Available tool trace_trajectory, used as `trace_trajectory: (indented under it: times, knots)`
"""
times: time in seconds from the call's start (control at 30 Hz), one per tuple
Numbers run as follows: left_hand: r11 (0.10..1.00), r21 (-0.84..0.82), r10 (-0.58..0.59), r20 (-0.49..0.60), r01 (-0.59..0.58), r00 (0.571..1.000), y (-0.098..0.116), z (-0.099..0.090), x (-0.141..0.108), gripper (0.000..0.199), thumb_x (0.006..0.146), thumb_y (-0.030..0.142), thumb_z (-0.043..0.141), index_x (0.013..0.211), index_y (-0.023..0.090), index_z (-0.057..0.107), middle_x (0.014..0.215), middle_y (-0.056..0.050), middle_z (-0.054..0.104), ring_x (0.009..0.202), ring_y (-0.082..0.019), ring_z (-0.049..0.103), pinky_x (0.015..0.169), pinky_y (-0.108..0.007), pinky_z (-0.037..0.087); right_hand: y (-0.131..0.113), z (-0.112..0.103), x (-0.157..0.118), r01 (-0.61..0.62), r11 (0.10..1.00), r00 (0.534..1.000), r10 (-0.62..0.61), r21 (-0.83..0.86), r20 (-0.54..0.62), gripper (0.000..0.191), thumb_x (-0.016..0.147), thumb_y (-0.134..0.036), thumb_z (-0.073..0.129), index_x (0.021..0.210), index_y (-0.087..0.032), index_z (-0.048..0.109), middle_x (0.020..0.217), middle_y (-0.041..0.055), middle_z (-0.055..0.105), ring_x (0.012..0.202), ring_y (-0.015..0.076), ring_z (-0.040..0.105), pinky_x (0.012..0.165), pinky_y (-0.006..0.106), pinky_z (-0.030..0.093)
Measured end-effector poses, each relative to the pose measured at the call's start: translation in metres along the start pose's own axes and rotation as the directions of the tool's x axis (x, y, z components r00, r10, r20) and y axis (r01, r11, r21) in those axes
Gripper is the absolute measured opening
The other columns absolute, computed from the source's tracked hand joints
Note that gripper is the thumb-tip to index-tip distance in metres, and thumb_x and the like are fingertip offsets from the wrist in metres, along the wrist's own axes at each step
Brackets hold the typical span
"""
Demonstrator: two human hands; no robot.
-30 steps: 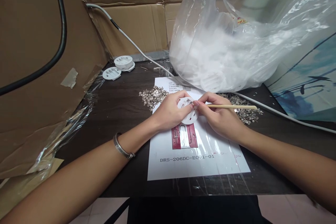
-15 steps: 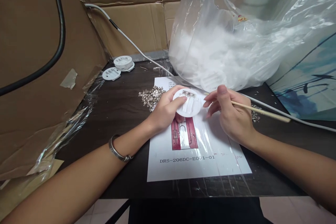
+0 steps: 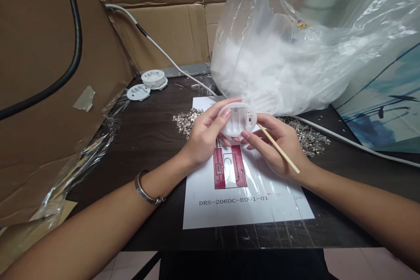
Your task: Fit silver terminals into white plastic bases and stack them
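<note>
My left hand (image 3: 204, 136) grips the left side of a round white plastic part (image 3: 236, 123), thumb on its face and fingers behind. The part is held tilted above a printed sheet, and moulded slots and a small square opening show in it. A thin wooden stick (image 3: 279, 148) lies in my right hand (image 3: 285, 143), slanting down to the right. The right fingertips also touch the part's lower right edge. Small metal contact pieces (image 3: 186, 122) are heaped left of my left hand, and a second heap of metal pieces (image 3: 310, 138) lies beyond my right hand.
A printed sheet (image 3: 210, 214) with a red picture lies under clear film on the dark table (image 3: 154, 223). Several similar white round parts (image 3: 153, 78) sit at the back left. A large clear plastic bag (image 3: 278, 65) fills the back right. A white cable (image 3: 164, 54) crosses behind.
My right hand has moved left and turned, and its fingers now touch the white part. The stick points more steeply downward. The part has been tilted, and the right metal heap is more exposed.
</note>
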State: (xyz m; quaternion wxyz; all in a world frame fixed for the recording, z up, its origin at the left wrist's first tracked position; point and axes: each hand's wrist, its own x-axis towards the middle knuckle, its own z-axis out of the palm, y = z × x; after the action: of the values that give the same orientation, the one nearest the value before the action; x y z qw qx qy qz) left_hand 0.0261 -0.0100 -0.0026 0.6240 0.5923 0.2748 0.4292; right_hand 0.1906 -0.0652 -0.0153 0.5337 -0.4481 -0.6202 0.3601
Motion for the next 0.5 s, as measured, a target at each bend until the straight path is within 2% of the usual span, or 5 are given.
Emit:
trace_trajectory:
  times: [0.07, 0.13, 0.27, 0.37, 0.5]
  knots:
    - [1.000, 0.016, 0.010, -0.010, -0.010, 1.000, 0.0005, -0.0003, -0.0003, 0.033, 0.089, 0.041, 0.054, 0.115, 0.023, 0.063, 0.109, -0.006, 0.066, 0.062, -0.014, 0.066, 0.047, -0.024, 0.055, 0.0005, -0.0007, -0.0004, 0.004, 1.000, 1.000, -0.004, -0.017, -0.005, 0.026, 0.086, -0.022, 0.066, 0.112, -0.022, 0.063, 0.082, -0.0010, 0.070, 0.066, 0.0128, 0.069, 0.058, 0.020, 0.056]
    - [1.000, 0.016, 0.007, -0.013, -0.006, 1.000, 0.0009, -0.0004, -0.0005, 0.034, 0.089, 0.041, 0.053, 0.116, 0.023, 0.062, 0.109, -0.006, 0.066, 0.063, -0.014, 0.066, 0.049, -0.025, 0.056, 0.0009, -0.0014, -0.0004, 0.006, 1.000, 1.000, -0.006, -0.028, -0.007, 0.026, 0.087, -0.023, 0.065, 0.113, -0.022, 0.063, 0.080, -0.0011, 0.070, 0.066, 0.0130, 0.068, 0.057, 0.020, 0.055]
    - [0.999, -0.019, -0.035, -0.021, 0.035, 0.999, 0.0002, 0.0002, 0.0006, 0.036, 0.091, 0.041, 0.050, 0.119, 0.020, 0.059, 0.094, -0.007, 0.069, 0.064, -0.016, 0.067, 0.050, -0.025, 0.054, -0.0004, -0.0013, -0.0004, -0.005, 1.000, 1.000, 0.005, -0.008, -0.016, 0.024, 0.089, -0.027, 0.063, 0.113, -0.022, 0.064, 0.076, -0.0016, 0.069, 0.063, 0.0115, 0.066, 0.057, 0.020, 0.055]
    - [1.000, 0.026, 0.005, -0.084, -0.002, 0.996, 0.0002, 0.0018, 0.0018, 0.032, 0.092, 0.039, 0.049, 0.106, 0.015, 0.064, 0.087, -0.007, 0.069, 0.072, -0.017, 0.066, 0.057, -0.024, 0.054, -0.0025, -0.0005, -0.0007, -0.015, 1.000, 0.999, 0.015, 0.018, -0.031, 0.024, 0.089, -0.031, 0.064, 0.110, -0.021, 0.065, 0.074, -0.0015, 0.068, 0.061, 0.0111, 0.065, 0.056, 0.021, 0.055]
    - [0.996, 0.084, -0.015, -0.088, 0.023, 0.996, 0.0029, 0.0041, 0.0019, 0.038, 0.094, 0.042, 0.043, 0.089, 0.011, 0.066, 0.066, -0.006, 0.067, 0.057, -0.015, 0.064, 0.051, -0.024, 0.051, -0.0043, -0.0006, -0.0010, -0.033, 0.997, 0.997, 0.038, 0.072, -0.069, 0.024, 0.088, -0.034, 0.065, 0.107, -0.020, 0.064, 0.088, 0.0015, 0.070, 0.057, 0.0105, 0.065, 0.051, 0.021, 0.055]
